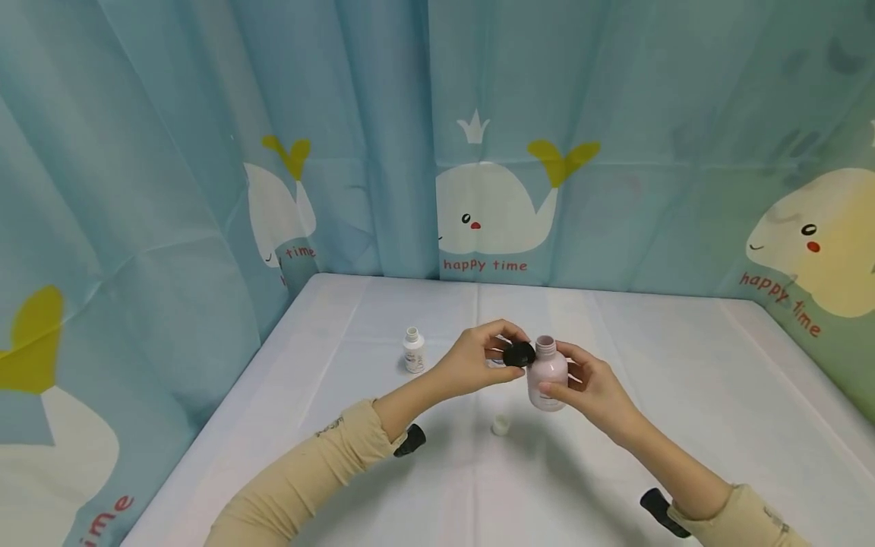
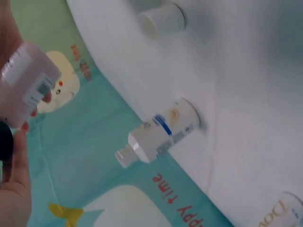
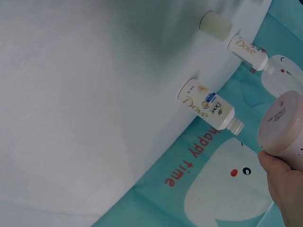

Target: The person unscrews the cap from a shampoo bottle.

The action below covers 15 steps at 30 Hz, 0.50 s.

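Observation:
In the head view my left hand point(image 1: 478, 358) pinches a black cap point(image 1: 519, 354) right beside the open neck of a pink bottle point(image 1: 547, 374). My right hand point(image 1: 589, 384) grips that bottle upright above the white table point(image 1: 683, 395). The left wrist view has the pink bottle point(image 2: 26, 87) and the black cap point(image 2: 4, 142) at its left edge, next to my left hand point(image 2: 14, 189). The right wrist view shows the pink bottle point(image 3: 284, 127) held by my right hand point(image 3: 286, 184).
A small white uncapped bottle point(image 1: 413, 351) stands on the table left of my hands. A white cap point(image 1: 500, 425) lies in front of them. The right wrist view shows a second white bottle point(image 3: 248, 49) beyond the first point(image 3: 210, 106). Whale-print curtains point(image 1: 492, 152) enclose the table.

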### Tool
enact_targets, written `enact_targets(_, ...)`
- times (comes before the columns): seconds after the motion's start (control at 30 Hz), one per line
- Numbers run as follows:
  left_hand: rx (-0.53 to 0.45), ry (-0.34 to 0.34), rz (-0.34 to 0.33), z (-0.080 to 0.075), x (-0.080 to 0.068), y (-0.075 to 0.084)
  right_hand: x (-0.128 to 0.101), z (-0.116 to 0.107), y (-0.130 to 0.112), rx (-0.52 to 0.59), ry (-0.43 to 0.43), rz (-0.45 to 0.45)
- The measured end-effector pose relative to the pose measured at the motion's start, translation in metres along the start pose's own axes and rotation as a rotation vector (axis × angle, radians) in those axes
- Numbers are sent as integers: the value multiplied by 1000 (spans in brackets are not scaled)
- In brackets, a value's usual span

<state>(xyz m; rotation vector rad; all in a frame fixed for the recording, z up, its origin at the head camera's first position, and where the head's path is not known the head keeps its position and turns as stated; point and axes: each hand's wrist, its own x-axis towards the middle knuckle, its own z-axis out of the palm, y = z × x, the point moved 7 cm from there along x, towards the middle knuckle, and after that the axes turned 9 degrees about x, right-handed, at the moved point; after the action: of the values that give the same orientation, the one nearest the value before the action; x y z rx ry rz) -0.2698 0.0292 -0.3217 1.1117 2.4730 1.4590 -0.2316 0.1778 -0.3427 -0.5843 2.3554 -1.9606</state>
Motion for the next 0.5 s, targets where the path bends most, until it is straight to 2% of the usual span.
enact_targets(0.13,53,47,-6,2,0,1,1,-8,3,-65,17,4)
enact_targets(0.23,87,82,-53,4,0,-2,2,-14,6,-102,41,-3)
enact_targets(0.37,89,95,-123,10,-1,-8,2,-23,9,-147,88,-30)
enact_targets(0.5,83,86,-125,19,0,-11,3,-33,11,-214,140,-83)
